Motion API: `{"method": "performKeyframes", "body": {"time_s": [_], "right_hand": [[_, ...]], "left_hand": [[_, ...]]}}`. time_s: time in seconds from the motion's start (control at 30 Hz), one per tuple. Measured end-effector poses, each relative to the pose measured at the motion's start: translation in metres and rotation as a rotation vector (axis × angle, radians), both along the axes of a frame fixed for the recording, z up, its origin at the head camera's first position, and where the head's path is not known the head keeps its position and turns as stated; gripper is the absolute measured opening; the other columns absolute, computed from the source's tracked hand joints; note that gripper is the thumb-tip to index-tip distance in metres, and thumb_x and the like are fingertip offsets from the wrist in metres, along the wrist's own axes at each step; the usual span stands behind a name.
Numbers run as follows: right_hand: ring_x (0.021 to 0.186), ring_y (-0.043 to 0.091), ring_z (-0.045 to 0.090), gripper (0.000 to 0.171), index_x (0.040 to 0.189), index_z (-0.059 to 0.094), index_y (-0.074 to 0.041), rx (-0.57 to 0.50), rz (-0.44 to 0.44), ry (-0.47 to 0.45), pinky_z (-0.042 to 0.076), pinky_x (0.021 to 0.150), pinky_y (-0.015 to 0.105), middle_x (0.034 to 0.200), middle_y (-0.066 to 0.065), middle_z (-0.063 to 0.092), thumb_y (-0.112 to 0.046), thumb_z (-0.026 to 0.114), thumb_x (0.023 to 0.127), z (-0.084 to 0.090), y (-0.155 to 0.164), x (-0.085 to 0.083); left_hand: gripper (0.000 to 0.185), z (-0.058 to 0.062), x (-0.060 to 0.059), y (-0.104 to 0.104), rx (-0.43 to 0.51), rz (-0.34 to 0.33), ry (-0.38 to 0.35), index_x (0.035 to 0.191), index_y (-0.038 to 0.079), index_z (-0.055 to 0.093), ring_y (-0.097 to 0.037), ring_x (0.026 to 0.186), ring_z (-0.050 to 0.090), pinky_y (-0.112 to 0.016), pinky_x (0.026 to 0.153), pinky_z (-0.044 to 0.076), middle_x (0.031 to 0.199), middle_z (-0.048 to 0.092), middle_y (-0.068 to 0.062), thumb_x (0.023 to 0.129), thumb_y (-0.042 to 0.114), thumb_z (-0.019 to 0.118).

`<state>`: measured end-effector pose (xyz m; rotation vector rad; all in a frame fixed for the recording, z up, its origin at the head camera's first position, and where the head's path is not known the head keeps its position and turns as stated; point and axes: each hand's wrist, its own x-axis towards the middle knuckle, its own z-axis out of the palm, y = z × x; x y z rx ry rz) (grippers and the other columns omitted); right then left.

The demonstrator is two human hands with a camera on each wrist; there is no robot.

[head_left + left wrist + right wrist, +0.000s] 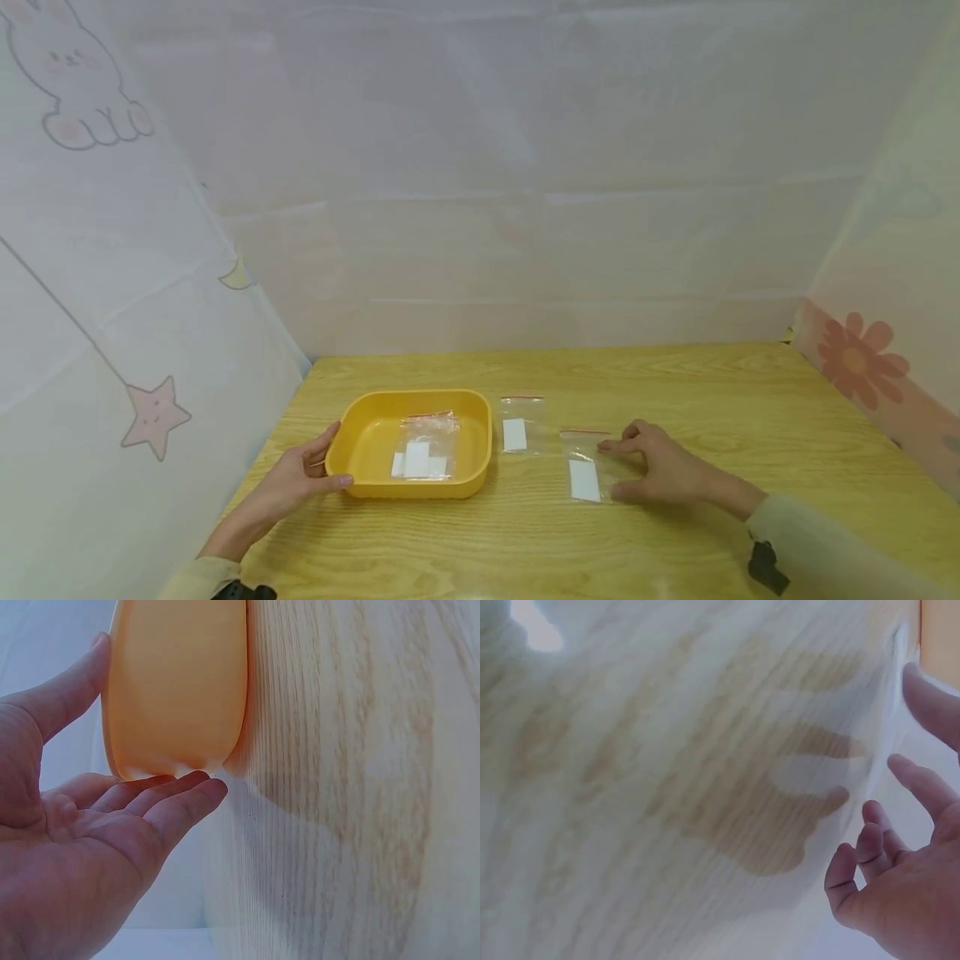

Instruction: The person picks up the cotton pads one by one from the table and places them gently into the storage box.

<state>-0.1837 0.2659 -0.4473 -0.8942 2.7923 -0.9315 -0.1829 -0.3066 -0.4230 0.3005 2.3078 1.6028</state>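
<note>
The left hand (pixel 303 479) lay low on the wooden surface (pixel 675 392), forearm running in from the near left edge, palm turned toward the yellow tray (pixel 360 442). Its grip was spread and relaxed: the thumb rested by the tray's left rim and the fingertips (pixel 196 787) touched the tray's near-left corner, as the left wrist view showed. The tray sat left of centre, its long axis running left to right, and held a clear zip bag (pixel 426 446) with white slips inside.

The right hand (pixel 660 471) reached in from the near right, palm down, fingers slightly arched and parted. Its fingertips rested on the right edge of a small clear zip bag (pixel 587 468), pinching nothing that could be made out. That bag lay flat, its long axis running away from the person, red seal strip at the far end, a white slip inside toward the near end. It lay directly left of the right hand. Another such bag (pixel 520 425) lay between it and the tray, apart from both hands.
</note>
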Motion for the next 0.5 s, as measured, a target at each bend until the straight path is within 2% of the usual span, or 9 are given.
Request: {"method": "performKeyframes", "body": {"time_s": [0.17, 0.23, 0.5], "right_hand": [[0.08, 0.017, 0.034, 0.07, 0.136, 0.07, 0.001, -0.009, 0.005, 0.068, 0.03, 0.065, 0.027, 0.097, 0.005, 0.044, -0.04, 0.091, 0.084, -0.0049, 0.0, 0.0012], [0.079, 0.016, 0.033, 0.069, 0.136, 0.07, 0.001, 0.001, 0.018, 0.093, 0.03, 0.064, 0.027, 0.096, 0.003, 0.043, -0.041, 0.091, 0.084, -0.0064, 0.0003, 0.0012], [0.079, 0.018, 0.033, 0.068, 0.14, 0.067, 0.0, -0.029, 0.033, 0.057, 0.028, 0.064, 0.028, 0.094, 0.004, 0.042, -0.035, 0.089, 0.086, -0.0077, 0.0016, -0.0033]], "left_hand": [[0.098, -0.0007, 0.0008, -0.0001, 0.001, 0.0, -0.001, 0.168, -0.001, 0.01, -0.049, 0.147, 0.034, -0.034, 0.101, 0.055, 0.17, 0.009, -0.028, 0.098, 0.012, 0.078], [0.098, -0.0008, 0.0011, 0.0, 0.002, 0.004, -0.002, 0.168, -0.001, 0.01, -0.049, 0.148, 0.035, -0.034, 0.101, 0.055, 0.17, 0.01, -0.028, 0.098, 0.012, 0.078], [0.097, 0.0014, 0.0022, 0.0014, 0.003, 0.004, -0.007, 0.168, 0.0, 0.01, -0.049, 0.147, 0.035, -0.035, 0.1, 0.056, 0.17, 0.012, -0.027, 0.099, 0.012, 0.077]]}}
